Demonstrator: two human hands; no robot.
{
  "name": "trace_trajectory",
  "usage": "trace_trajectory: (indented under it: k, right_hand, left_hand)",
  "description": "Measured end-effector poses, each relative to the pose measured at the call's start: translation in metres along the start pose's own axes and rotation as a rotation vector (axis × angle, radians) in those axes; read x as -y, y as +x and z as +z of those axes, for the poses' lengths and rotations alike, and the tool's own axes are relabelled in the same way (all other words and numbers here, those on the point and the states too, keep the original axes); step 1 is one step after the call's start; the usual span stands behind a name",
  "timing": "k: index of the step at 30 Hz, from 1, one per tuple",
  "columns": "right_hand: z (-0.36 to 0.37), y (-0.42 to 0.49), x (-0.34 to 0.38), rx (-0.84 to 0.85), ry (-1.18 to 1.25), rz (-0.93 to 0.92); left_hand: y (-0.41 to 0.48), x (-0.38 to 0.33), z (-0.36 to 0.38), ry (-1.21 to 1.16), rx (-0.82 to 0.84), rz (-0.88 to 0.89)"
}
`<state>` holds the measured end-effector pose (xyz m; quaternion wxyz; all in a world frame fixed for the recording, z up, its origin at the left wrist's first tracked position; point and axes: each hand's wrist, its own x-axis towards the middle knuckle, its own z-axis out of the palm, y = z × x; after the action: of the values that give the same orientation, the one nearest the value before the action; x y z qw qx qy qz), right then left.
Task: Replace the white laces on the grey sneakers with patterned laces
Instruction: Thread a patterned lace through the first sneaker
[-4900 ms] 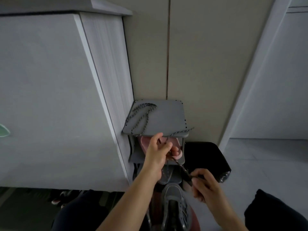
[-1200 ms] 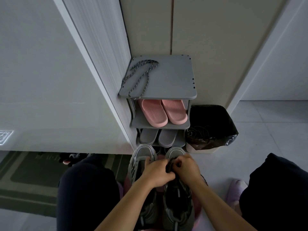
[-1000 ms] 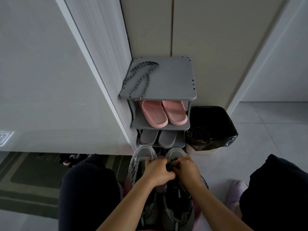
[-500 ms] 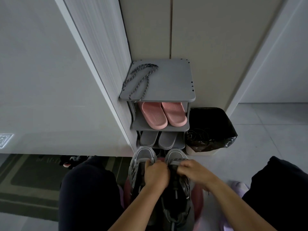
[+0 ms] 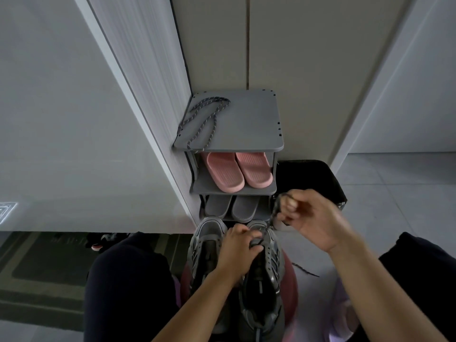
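Note:
Two grey sneakers stand side by side between my knees, toes toward the rack: the left sneaker (image 5: 206, 245) and the right sneaker (image 5: 265, 280). My left hand (image 5: 238, 253) presses on the front eyelets of the right sneaker. My right hand (image 5: 308, 218) is raised above and to the right of it, pinching a dark patterned lace (image 5: 272, 217) that runs taut down to the shoe's toe. Another end of that lace (image 5: 306, 269) lies on the floor to the right. A second patterned lace (image 5: 204, 119) lies looped on the rack's top shelf.
A small grey shoe rack (image 5: 246, 119) stands against the wall, with pink slippers (image 5: 237, 170) on the middle shelf and grey slippers (image 5: 232, 208) below. A black bag-lined bin (image 5: 311, 176) sits right of it. A white cabinet (image 5: 74, 119) fills the left. My knees flank the sneakers.
My right hand has lifted up and to the right off the right sneaker, drawing the patterned lace out. My left hand stays on the shoe's front.

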<state>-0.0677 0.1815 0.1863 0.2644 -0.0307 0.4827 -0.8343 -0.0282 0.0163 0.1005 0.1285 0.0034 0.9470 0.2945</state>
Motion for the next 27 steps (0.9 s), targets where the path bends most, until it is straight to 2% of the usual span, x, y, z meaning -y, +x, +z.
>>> trace_trajectory:
  k: [2,3,6,8,10,12,14,15,16,18,20,22,24,25,27]
  right_hand:
    - [0.006,0.012,-0.020,-0.124,-0.141,0.066]
    - [0.004,0.018,-0.033,-0.196,-0.297,0.093]
    - [-0.025,0.035,-0.083,-0.304,-1.099,0.111]
    - [-0.043,0.038,-0.104,-0.283,-1.446,0.130]
    - [-0.047,0.042,-0.109,-0.275,-1.611,0.080]
    - [-0.044,0.047,-0.104,-0.241,-1.726,-0.053]
    - [-0.042,0.050,-0.098,-0.169,-1.815,-0.113]
    - [-0.040,0.050,-0.093,-0.130,-1.824,-0.087]
    - [-0.037,0.048,-0.089,-0.149,-1.811,-0.082]
    - [-0.030,0.042,-0.075,-0.227,-1.618,-0.025]
    - [-0.016,0.038,-0.062,-0.169,-1.464,0.029]
    - [0.003,0.036,-0.050,-0.008,-1.484,0.003]
    - [0.018,0.034,-0.038,0.079,-1.450,-0.046]
    - [0.018,0.034,-0.031,0.082,-1.417,-0.052]
    - [0.005,0.034,-0.018,0.005,-1.426,-0.005]
  left_hand:
    - [0.001,-0.004,-0.004,-0.118,-0.007,0.001]
    - [-0.001,-0.004,-0.006,-0.194,-0.029,0.001]
    - [-0.011,0.003,-0.012,-0.492,-0.072,-0.052]
    - [-0.017,0.005,-0.017,-0.660,-0.067,-0.118]
    - [-0.021,0.004,-0.020,-0.750,-0.058,-0.141]
    - [-0.021,-0.002,-0.024,-0.776,-0.055,-0.140]
    - [-0.021,-0.005,-0.027,-0.740,-0.041,-0.159]
    - [-0.020,-0.004,-0.030,-0.689,-0.039,-0.186]
    - [-0.020,-0.001,-0.032,-0.610,-0.045,-0.223]
    - [-0.020,0.007,-0.038,-0.310,-0.123,-0.282]
    - [-0.022,0.010,-0.040,-0.057,-0.278,-0.222]
    - [-0.016,0.004,-0.038,-0.120,-0.272,-0.042]
    - [-0.007,-0.008,-0.037,-0.264,-0.127,0.091]
    - [-0.002,-0.011,-0.038,-0.311,-0.082,0.088]
    - [0.005,-0.005,-0.043,-0.427,-0.131,-0.019]
